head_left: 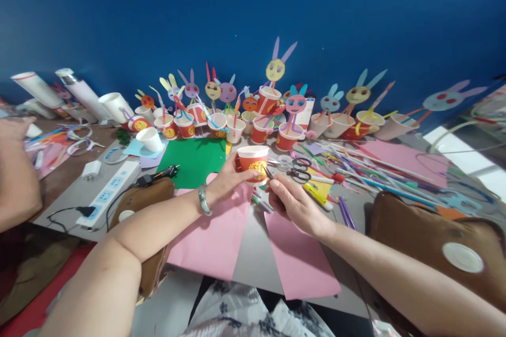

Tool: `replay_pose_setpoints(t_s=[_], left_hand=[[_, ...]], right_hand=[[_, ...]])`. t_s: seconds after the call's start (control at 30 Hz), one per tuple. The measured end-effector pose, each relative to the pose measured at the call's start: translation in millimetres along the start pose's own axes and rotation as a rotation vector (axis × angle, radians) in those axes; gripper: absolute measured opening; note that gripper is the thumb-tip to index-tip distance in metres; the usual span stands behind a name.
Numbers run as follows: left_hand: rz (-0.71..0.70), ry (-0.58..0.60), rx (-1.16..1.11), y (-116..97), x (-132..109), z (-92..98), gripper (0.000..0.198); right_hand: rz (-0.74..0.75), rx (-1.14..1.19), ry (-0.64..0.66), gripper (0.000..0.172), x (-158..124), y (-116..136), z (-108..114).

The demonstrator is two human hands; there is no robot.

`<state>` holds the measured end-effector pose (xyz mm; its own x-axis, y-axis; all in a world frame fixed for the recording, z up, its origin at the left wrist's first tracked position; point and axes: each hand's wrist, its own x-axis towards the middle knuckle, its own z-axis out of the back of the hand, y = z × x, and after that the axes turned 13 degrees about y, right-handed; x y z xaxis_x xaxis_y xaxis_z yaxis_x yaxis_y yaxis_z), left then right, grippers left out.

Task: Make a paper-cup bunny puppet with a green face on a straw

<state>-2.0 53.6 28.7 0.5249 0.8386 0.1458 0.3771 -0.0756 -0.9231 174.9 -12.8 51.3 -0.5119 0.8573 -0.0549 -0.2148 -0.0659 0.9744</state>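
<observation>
Sitting between 2 hands [228,179] [293,200]: red cup [252,164]

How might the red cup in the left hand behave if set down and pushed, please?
The red cup looks like paper, so it is probably light. Its base looks narrower than its rim, so a high push might tip it; its round side could let it roll.

dark-tipped tool [269,172]: rear hidden in right grip [294,199] | co-worker's arm [18,179]: cut by left edge
</observation>
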Motion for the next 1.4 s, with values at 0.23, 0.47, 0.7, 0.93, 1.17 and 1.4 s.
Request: replay_pose_setpoints(t_s=[0.23, 0.47, 0.7, 0.93, 1.17, 1.4], left_hand=[[-0.014, 0.035, 0.028, 6.1, -1.1, 3.2, 0.052], [0.003, 0.071, 0.024, 4.4, -2.8, 1.4, 0.058], [0.01, 0.102, 0.013, 2.2, -4.3, -0.4, 0.063], [0.024, 0.105, 0.027, 1.3, -4.4, -1.5, 0.066], [0.032, 0.075, 0.038, -0.9, -3.3, -0.6, 0.07], [0.024, 0.068, 0.083, -2.4, -2.9, -0.5, 0.071]], right_hand=[[-0.006, 0.009, 0.043, 0.051, -0.7, -4.1, -2.1], [-0.001, 0.038, -0.015, 0.049, 0.6, -2.4, -2.9], [0.028, 0.016, -0.035, 0.05, -0.7, -0.7, -3.1], [0.008, 0.045, -0.053, 0.05, -1.2, -4.7, -1.7], [0.024, 0.098, -0.071, 0.05, -1.2, -8.2, -1.0], [0.009, 0.084, -0.059, 0.051, -0.8, -5.6, -2.3]])
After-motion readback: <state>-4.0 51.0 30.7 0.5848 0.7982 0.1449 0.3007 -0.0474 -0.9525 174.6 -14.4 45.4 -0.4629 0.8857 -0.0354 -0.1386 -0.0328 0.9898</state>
